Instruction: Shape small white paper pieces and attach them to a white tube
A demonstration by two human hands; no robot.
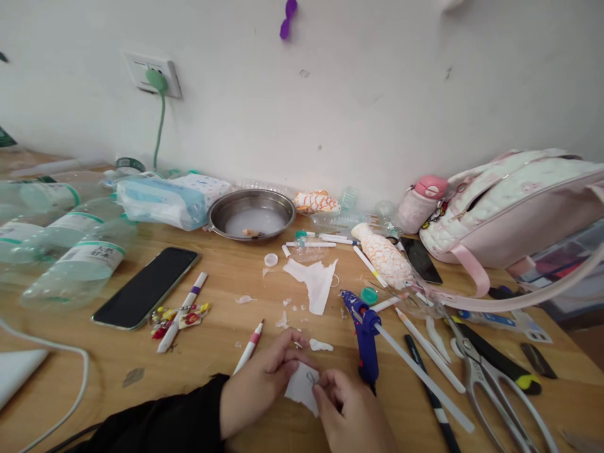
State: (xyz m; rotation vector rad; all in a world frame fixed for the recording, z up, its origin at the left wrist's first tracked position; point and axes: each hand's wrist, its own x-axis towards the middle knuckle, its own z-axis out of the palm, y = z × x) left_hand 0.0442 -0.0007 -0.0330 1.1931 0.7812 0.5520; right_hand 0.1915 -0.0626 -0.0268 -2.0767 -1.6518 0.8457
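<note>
Near the table's front edge, a small torn piece of white paper (300, 391) is held between my two hands. A small dark looped line shows on it. My left hand (262, 380) closes on its upper left side with thumb and fingers. From the right, my right hand (349, 406) pinches its edge, fingers curled. Beside my left hand lies a marker (250, 346) with a reddish tip. To the right of the paper rests a blue hot glue gun (363, 336) with a long glue stick (425, 380) in its back. A larger torn white paper (318, 283) lies beyond my hands.
Scissors (491, 384), a black-and-yellow cutter (500, 355) and several markers crowd the right. A metal bowl (252, 195), orange-patterned fish-like shape (384, 255) and pink backpack (509, 207) stand farther back. Left are a phone (146, 286), bead charm (189, 318) and plastic bottles (80, 258).
</note>
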